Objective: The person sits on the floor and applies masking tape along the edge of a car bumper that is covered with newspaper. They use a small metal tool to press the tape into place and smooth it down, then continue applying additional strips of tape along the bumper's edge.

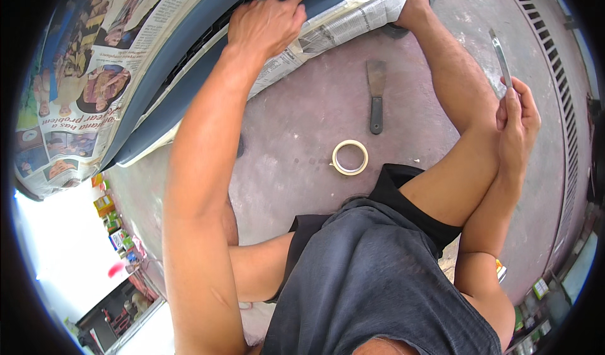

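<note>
My left hand (265, 27) rests on a blue-grey panel (211, 81) that looks like a car bumper, beside its dark slatted opening. The index finger reaches out along the upper edge, while the other fingers bend toward the surface; no tool shows in this hand. Sheets of newspaper (356, 24) cover the panel's borders. Out to the right, above my bent knee, my right hand (520, 112) is closed around a slim silver blade-like tool (502, 58), its narrow tip pointing up and away. The exact kind of tool is unclear.
On the reddish-grey floor between my legs lie a putty knife (376, 96) with a black handle and a roll of masking tape (350, 157). A slotted drain grate (554, 71) runs along the right. Small boxes and containers (113, 219) stand at the far left.
</note>
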Available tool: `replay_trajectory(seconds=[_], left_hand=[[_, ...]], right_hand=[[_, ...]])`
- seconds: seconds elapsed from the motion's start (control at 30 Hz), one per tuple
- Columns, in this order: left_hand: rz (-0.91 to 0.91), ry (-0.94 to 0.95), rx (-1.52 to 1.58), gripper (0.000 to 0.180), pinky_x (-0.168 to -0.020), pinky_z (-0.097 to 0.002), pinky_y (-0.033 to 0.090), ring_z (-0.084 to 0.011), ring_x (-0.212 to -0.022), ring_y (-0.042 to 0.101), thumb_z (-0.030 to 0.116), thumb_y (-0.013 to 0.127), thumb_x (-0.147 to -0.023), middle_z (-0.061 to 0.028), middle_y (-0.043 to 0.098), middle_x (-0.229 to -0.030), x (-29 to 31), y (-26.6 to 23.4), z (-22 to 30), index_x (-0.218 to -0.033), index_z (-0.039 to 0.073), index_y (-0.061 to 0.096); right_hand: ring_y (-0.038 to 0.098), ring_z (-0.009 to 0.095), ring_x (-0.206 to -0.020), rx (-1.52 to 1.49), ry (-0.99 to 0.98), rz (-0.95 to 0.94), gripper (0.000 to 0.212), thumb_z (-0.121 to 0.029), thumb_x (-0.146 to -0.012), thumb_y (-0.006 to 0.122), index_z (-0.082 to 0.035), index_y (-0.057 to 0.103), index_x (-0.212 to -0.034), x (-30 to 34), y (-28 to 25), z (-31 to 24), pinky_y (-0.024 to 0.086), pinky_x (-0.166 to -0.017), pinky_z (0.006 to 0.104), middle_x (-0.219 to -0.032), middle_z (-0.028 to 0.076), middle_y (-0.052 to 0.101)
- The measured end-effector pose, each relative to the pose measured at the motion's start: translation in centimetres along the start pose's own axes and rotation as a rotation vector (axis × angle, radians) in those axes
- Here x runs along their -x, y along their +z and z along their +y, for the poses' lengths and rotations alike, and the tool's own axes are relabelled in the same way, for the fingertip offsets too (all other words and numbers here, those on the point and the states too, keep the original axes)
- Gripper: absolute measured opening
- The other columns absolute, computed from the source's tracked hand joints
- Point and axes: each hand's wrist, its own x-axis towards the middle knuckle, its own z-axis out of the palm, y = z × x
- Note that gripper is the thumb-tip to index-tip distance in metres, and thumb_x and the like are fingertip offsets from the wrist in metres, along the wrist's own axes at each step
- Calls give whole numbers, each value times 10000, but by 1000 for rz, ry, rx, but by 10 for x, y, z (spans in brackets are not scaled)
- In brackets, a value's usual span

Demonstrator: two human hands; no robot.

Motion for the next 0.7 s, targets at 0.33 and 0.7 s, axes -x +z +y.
replay_trajectory(seconds=[0.33,0.7], left_hand=[[-150,163,36,543,-990,-543,511,-461,-1033,693,364,369,-1034,-299,685,-1207,-52,12,-2,-1380,1,577],[-155,88,-169,482,-877,-496,564,-421,-847,731,333,453,-1012,-273,735,-958,-33,5,-14,-1360,35,602]], right_hand=[[319,-11,-615,-167,67,30,282,-127,-1066,553,64,605,-1267,-12,-25,26,195,-543,198,-742,-92,409],[331,19,-604,-257,21,21,304,-117,-1074,535,84,584,-1297,-10,-32,32,247,-541,202,-733,-54,432]])
